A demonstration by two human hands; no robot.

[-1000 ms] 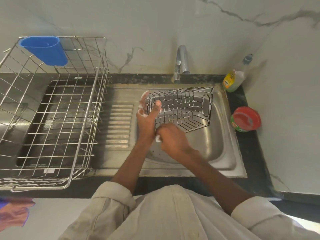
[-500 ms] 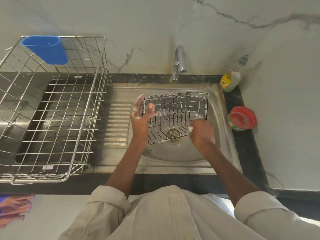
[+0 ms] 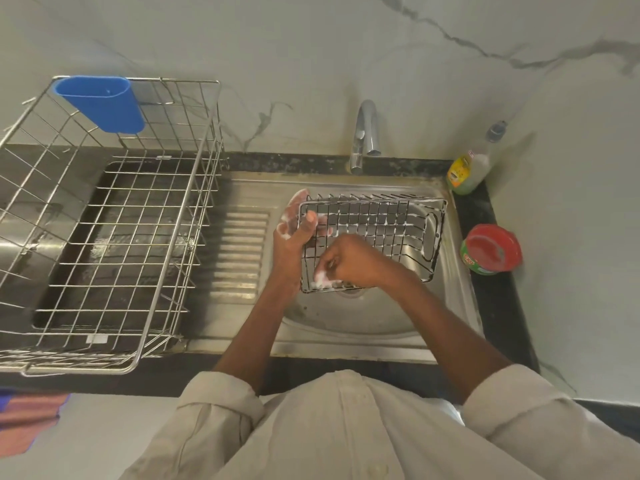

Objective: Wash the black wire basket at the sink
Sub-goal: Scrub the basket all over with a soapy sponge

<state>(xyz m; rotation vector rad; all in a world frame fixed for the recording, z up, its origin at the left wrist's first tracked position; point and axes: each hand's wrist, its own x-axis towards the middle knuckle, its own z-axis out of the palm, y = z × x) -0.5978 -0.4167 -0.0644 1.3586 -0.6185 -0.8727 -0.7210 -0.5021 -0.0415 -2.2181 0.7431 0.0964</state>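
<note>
Basket soapy over sink, unrinsed. Left hand fingers clamp its edge; right hand fingers pinch sudsy scrubber. Tap dry.

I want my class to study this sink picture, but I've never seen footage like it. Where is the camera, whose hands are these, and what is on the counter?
The camera sits on a person's head, looking down at their own hands. There is no machine. The left hand holds the black wire basket by its left edge over the sink. The right hand rubs its lower rim with soapy foam. The tap shows no running water. Left stands a drying rack with a blue cup; right, a soap bottle and a red tub.
</note>
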